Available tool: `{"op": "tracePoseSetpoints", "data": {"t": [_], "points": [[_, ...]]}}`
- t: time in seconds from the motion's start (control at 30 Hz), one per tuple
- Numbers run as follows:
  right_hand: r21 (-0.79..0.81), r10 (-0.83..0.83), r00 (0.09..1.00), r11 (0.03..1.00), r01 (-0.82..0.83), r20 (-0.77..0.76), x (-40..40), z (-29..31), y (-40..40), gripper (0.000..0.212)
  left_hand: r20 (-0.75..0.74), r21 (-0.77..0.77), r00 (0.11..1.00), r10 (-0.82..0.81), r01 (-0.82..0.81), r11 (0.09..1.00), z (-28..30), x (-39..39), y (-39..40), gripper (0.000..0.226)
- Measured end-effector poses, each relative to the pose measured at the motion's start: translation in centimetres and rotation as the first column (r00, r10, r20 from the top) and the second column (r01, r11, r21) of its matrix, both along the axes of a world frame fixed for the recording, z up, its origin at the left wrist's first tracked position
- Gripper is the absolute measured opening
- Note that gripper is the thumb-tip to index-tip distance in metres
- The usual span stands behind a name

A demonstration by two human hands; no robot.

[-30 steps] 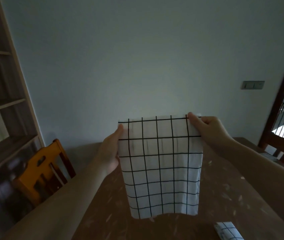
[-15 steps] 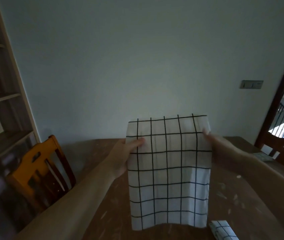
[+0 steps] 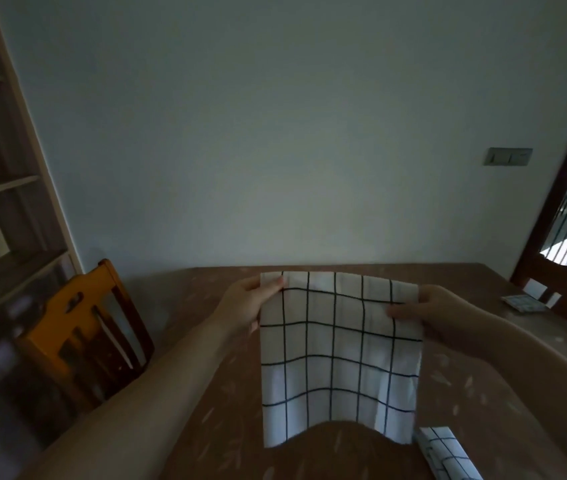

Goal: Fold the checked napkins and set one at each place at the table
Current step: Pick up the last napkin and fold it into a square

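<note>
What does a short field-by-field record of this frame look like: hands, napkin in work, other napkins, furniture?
left hand: left hand pinches the held napkin's top left corner
right hand: right hand grips its top right edge
held napkin: checked napkin, hanging from both hands over the table, lower edge curling
folded napkin: second checked napkin lying on the table at bottom right
far napkin: small folded cloth at the table's right edge, pattern too dim to tell
table: brown wooden table
chairs: orange chair left; dark chair right
</note>
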State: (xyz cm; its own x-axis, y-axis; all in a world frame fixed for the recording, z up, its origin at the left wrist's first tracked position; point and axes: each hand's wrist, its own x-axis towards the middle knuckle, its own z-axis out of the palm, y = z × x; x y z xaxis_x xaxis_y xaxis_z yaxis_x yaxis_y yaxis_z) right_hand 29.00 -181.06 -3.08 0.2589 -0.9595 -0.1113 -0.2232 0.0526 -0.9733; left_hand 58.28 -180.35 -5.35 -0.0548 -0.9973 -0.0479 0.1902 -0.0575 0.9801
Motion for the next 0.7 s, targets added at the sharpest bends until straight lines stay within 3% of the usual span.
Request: {"op": "tracePoseSetpoints", "data": {"t": [0.17, 0.27, 0.37, 0.43, 0.53, 0.6, 0.7], "points": [[-0.063, -0.212, 0.976, 0.975, 0.214, 0.044, 0.3, -0.2, -0.4, 0.018, 0.143, 0.065, 0.989, -0.034, 0.025, 0.998, -0.5, 0.3, -0.1, 0.023], [-0.116, -0.257, 0.964, 0.958, 0.263, 0.064, 0.3, -0.7, -0.5, 0.016, 0.088, 0.125, 0.995, 0.048, -0.059, 0.99, -0.9, 0.2, -0.3, 0.027], [-0.231, -0.345, 0.936, 0.907, 0.352, 0.073, 0.2, -1.2, -0.1, 0.012, 0.05, 0.205, 0.999, -0.01, 0.0, 0.979, -1.3, -0.1, -0.3, 0.031], [-0.259, -0.376, 0.924, 0.888, 0.38, 0.067, 0.0, -1.4, -0.1, 0.01, 0.084, 0.166, 0.993, 0.077, -0.09, 0.982, -1.7, -0.5, -0.6, 0.056], [-0.245, -0.41, 0.91, 0.878, 0.411, 0.06, -0.2, -1.6, -0.1, 0.03, 0.178, 0.03, 0.96, 0.214, -0.223, 0.974, -1.7, -0.7, -0.8, 0.06], [-0.29, -0.428, 0.902, 0.857, 0.426, 0.063, -0.2, -1.5, 0.2, 0.04, 0.234, -0.06, 0.949, 0.212, -0.204, 0.977, -1.3, -0.7, -0.5, 0.062], [-0.36, -0.425, 0.903, 0.834, 0.418, 0.064, -0.5, -1.2, 0.8, 0.028, 0.408, -0.208, 0.895, 0.181, -0.102, 0.973, -0.7, -0.8, -0.3, 0.053]]}}
